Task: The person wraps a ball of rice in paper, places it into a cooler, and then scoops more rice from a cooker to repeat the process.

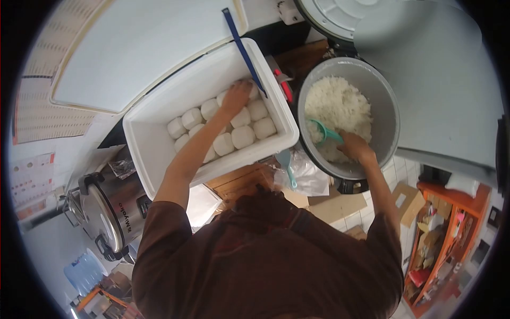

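Note:
My left hand (237, 98) reaches into a white cooler box (154, 114), its fingers curved over a white rounded packet (254, 91) at the back right corner. Several similar white packets (243, 137) lie in rows on the box floor; my forearm hides some of them. In my right hand (355, 146) is the handle of a green scoop (317, 131). The scoop's bowl, with rice in it, rests against the left side of a large grey cooking pot (390, 114). Loose white rice (340, 98) is heaped inside the pot.
A navy strap (241, 45) hangs over the box's rear right edge. Between box and pot lies a red-handled tool (284, 87). A pale blue-green rice paddle (287, 166) rests on clear plastic (311, 175) in front. At left stands a steel rice cooker (114, 207); an orange shelf (446, 234) is at right.

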{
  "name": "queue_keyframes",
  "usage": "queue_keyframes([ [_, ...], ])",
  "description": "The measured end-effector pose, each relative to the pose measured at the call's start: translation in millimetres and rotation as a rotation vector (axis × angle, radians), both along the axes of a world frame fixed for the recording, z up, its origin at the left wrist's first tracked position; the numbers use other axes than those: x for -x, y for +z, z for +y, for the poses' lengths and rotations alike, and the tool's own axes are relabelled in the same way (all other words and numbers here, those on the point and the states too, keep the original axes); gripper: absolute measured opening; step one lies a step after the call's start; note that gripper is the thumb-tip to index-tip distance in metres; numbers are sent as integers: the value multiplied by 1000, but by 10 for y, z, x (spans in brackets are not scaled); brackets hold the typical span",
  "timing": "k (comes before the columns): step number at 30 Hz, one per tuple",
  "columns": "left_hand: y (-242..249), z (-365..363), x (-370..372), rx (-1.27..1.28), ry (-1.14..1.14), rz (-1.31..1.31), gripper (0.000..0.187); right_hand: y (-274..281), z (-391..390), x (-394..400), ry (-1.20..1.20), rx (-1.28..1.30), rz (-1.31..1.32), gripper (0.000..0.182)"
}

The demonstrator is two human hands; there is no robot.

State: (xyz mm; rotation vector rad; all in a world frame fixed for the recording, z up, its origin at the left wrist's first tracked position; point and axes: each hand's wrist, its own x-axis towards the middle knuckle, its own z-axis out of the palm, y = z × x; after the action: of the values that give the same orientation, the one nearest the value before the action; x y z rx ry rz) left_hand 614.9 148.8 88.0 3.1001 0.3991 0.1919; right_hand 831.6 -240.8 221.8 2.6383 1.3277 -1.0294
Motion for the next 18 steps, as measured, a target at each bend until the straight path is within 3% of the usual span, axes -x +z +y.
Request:
queue_keyframes([
  [5,507,-146,73,217,23,-178,59,-159,324,-120,-50,69,205,39],
  [7,1001,-212,185,594,79,106,59,-255,290,-114,-12,6,179,39],
  [8,1247,-256,270,593,71,101,59,-257,276,-96,33,-64,154,41],
  [10,1784,-432,551,1019,-37,-40,43,-49,146,-108,28,-130,227,41],
  [12,2433,-702,971,1232,-33,-163,36,260,6,-110,35,-189,302,42],
  [14,2821,-831,1636,1234,-224,-103,31,642,-121,-31,-247,-199,453,39],
  [16,2794,-967,2160,1842,-754,-17,32,1103,-174,172,-314,-303,477,33],
  [17,2679,-1027,2343,1845,-958,176,41,1264,-175,312,-298,-291,478,33],
  [18,2533,-1221,2688,2049,-815,163,47,1399,-167,470,-331,-379,453,30],
])
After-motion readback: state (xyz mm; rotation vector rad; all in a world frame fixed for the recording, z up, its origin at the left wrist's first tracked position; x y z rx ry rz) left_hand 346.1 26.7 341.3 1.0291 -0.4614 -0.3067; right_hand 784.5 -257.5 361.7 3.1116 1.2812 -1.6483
